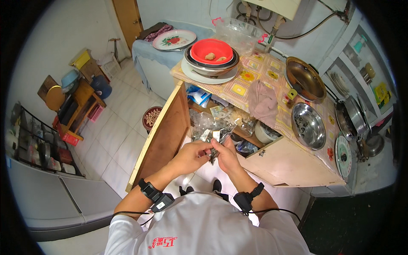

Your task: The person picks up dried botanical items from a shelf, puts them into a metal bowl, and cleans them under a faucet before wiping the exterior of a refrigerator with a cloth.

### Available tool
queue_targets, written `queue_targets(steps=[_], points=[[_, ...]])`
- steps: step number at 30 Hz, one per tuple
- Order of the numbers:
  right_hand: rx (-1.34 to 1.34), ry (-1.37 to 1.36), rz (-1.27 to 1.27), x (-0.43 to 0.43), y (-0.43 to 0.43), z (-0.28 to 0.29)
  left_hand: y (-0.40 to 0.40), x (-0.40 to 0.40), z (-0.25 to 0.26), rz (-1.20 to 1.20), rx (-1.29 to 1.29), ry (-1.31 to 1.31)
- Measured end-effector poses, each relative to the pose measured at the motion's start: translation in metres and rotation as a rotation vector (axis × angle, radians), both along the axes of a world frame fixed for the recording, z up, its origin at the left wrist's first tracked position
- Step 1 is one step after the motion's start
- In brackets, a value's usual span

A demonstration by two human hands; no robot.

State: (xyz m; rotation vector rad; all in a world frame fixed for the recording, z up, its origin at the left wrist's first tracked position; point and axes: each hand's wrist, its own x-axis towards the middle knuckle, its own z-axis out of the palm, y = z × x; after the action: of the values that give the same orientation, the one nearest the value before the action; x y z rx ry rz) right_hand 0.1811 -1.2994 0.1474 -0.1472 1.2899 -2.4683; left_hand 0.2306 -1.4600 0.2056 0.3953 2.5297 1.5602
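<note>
My left hand (194,156) and my right hand (225,155) are close together, both gripping a clear plastic bag (208,126) with dark dried pieces inside. The bag bears white labels and is pinched between the fingers, in front of the open cupboard. Behind it, the cupboard shelf (242,135) holds more plastic bags and a white pot (266,132). On the patterned tablecloth above lie a pink cloth (263,102) and a steel bowl (308,126) with dark bits in it. A red plastic bowl (212,47) with two light brown lumps sits on stacked bowls.
The open wooden cupboard door (164,140) stands left of my hands; another door (290,165) is at the right. A wok (306,78) rests at the back right of the countertop. A bowl of light pieces (152,118) is on the tiled floor beyond the left door.
</note>
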Motion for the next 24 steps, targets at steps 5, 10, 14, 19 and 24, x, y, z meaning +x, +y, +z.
queue_targets(steps=[5, 10, 14, 19, 24], points=[[0.066, -0.144, 0.080, -0.031, 0.010, -0.050, 0.000, -0.004, -0.031, -0.043, 0.042, -0.114], [0.504, 0.098, -0.283, -0.084, 0.006, -0.126, 0.005, 0.002, -0.059, -0.027, -0.041, -0.152], [0.954, 0.354, -0.372, -0.157, 0.001, -0.146, -0.003, 0.014, -0.074, 0.015, -0.056, -0.328], [1.593, 0.972, -0.583, -0.263, 0.000, -0.197, -0.021, 0.043, -0.106, 0.169, 0.061, -0.483], [2.072, 0.820, -0.156, -0.328, 0.019, -0.242, -0.043, 0.076, -0.125, 0.345, 0.127, -0.600]])
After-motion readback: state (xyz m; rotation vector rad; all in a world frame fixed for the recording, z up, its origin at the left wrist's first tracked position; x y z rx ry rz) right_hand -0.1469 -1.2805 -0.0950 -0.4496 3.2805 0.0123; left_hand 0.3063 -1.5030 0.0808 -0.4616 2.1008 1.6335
